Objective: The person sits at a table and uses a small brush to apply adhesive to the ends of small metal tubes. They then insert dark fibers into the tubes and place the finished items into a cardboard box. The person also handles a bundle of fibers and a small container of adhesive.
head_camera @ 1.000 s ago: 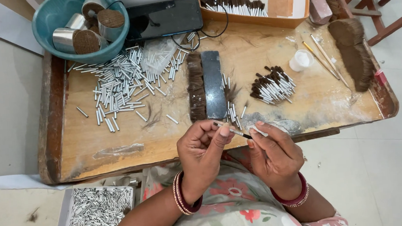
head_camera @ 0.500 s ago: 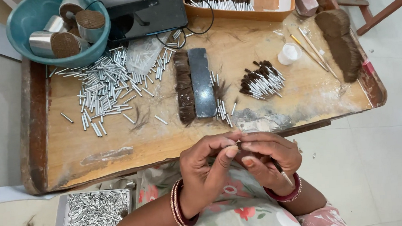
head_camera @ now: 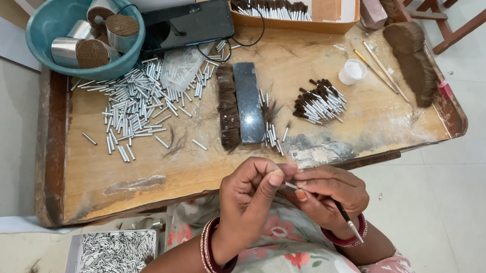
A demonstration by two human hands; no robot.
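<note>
Landmark: dark slab point(head_camera: 249, 101) lying mid-bench on the wooden table point(head_camera: 159, 177).

Far left of slab, at the table's back corner: teal bowl point(head_camera: 55, 27) with metal cups. Between bowl and slab: loose scatter of silver tubes point(head_camera: 131, 108). Below-left of slab, off the table's near edge: tray of more tubes point(head_camera: 111, 265). Touching slab's left side: row of dark bristle point(head_camera: 227, 106).

Near side of slab, just past the table edge: left hand point(head_camera: 248, 202), thumb and forefinger pinched shut on one small silver tube point(head_camera: 290, 186). Tube lies at the fingertips, not in the palm, its free end pointing toward the other hand.

Just right of that: right hand point(head_camera: 331, 196), fingers closed around a thin dark-handled tool point(head_camera: 348, 220), its handle trailing down toward the wrist; fingertips meet the tube end. Contents of the tube mouth too small to tell.

Judgement for the step: keep pinch close to the tube's mouth, hands braced together, tool fed straight along the tube axis, light pressure only.

Right of slab: pile of finished bristle-tipped tubes point(head_camera: 318, 101); farther right, small white cap point(head_camera: 353, 71).
</note>
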